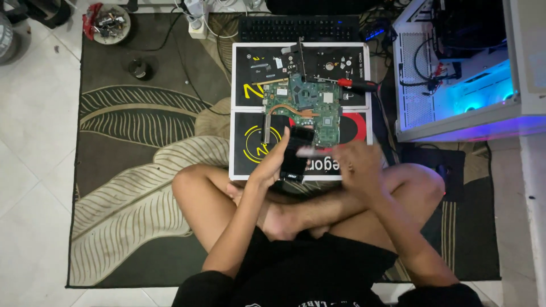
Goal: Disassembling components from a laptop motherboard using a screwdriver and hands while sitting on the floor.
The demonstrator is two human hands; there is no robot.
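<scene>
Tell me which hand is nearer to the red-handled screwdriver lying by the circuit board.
Right. The right hand is below the red-handled screwdriver, on its side of the circuit board. The left hand, holding a black flat part, is farther left.

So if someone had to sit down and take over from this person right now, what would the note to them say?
Left hand: holds a flat black part upright over the lap.
Right hand: blurred beside the part, with a small pale thing at its fingertips; too blurred to tell the grip.
Things: green circuit board lies bare on the white-edged box, copper pipe on it. Red-handled screwdriver rests at the board's right edge. Keyboard beyond the box, open computer case to the right.
Done: board is out and exposed.
Left: cannot tell from this view.
</scene>
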